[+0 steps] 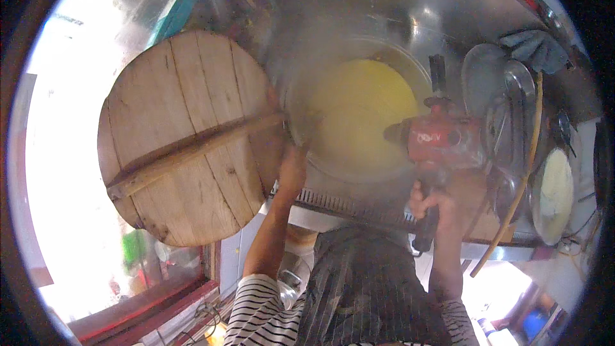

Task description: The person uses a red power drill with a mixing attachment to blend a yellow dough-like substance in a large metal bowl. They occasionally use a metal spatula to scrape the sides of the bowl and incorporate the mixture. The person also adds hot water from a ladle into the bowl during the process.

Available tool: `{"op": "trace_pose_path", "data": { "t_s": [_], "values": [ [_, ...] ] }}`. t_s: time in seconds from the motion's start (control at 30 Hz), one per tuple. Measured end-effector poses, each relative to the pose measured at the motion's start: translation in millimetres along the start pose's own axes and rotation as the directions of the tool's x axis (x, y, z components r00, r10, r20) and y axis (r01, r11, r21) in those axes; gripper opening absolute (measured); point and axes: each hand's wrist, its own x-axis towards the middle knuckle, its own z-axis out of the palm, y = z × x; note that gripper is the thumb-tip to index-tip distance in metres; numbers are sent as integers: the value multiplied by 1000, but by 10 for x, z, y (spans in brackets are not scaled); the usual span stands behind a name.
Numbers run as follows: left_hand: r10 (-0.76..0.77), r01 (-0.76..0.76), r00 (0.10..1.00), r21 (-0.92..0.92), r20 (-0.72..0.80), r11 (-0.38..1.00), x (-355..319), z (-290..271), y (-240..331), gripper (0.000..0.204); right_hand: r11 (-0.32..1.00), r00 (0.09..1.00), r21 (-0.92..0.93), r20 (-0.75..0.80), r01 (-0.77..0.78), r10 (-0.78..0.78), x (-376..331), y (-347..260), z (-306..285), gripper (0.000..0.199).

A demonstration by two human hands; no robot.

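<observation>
A wide round metal pot (pixel 423 74) holds yellow liquid (pixel 375 106), with steam blurring its left side. My right hand (pixel 432 202) is wrapped round the dark grip of a red power drill (pixel 444 141). The drill's front end points left over the pot; any attachment in the liquid is lost in the steam. My left hand (pixel 293 170) is closed at the pot's near left rim, by the right edge of a big round wooden lid (pixel 198 102) with a wooden bar across it. Steam and blur hide what those fingers grip.
On the right lie metal pans and lids (pixel 485 67), a grey cloth (pixel 538 51), a long thin stick (pixel 522 186) and a round dish with pale contents (pixel 556 192). A red-framed window (pixel 150 301) is at the lower left. A metal wall (pixel 442 9) stands behind the pot.
</observation>
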Motion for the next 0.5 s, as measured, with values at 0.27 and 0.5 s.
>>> {"op": "trace_pose_path", "data": {
  "t_s": [0.27, 0.5],
  "values": [
    [310, -382, 898, 202, 312, 902, -707, 12, 181, 31, 995, 993, 94, 115, -22, 11, 50, 44, 34, 39],
    [230, -223, 970, -88, 83, 971, -762, -512, -18, 23, 989, 994, 139, 106, -47, 32, 84, 108, -24, 38]
  ]
}}
